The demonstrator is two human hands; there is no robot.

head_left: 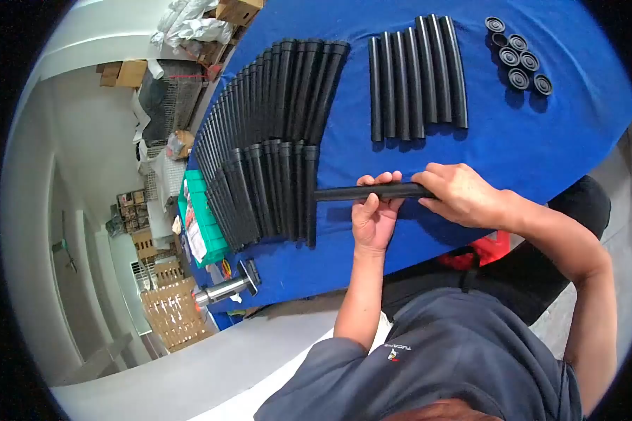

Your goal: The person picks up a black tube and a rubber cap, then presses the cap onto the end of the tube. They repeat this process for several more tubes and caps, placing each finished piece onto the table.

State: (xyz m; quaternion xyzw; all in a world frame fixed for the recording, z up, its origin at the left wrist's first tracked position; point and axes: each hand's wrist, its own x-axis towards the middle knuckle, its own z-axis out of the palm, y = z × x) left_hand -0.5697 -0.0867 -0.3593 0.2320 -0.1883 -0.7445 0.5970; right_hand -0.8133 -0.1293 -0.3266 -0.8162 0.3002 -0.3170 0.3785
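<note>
A plain black tube [344, 193] lies level across both hands, over the front of the blue-covered table. My left hand [376, 219] is palm up beneath it, the thumb in front and fingers curled round its middle. Wrapped round the tube's right end is my right hand [463, 193], which hides that end. The tube's left end comes right up to a row of capped black tubes [277, 189]. Beyond my hands, several uncapped black tubes [418, 81] lie side by side. Round black caps [518, 78] sit in a loose group at the far right.
A larger fan of capped black tubes [288, 91] lies at the back left. Along the left edge are a green bin [214, 235] with pale contents and a silver cylinder with a black end [225, 289]. Cardboard boxes [172, 316] stand beyond the table; something red [488, 249] is near my lap.
</note>
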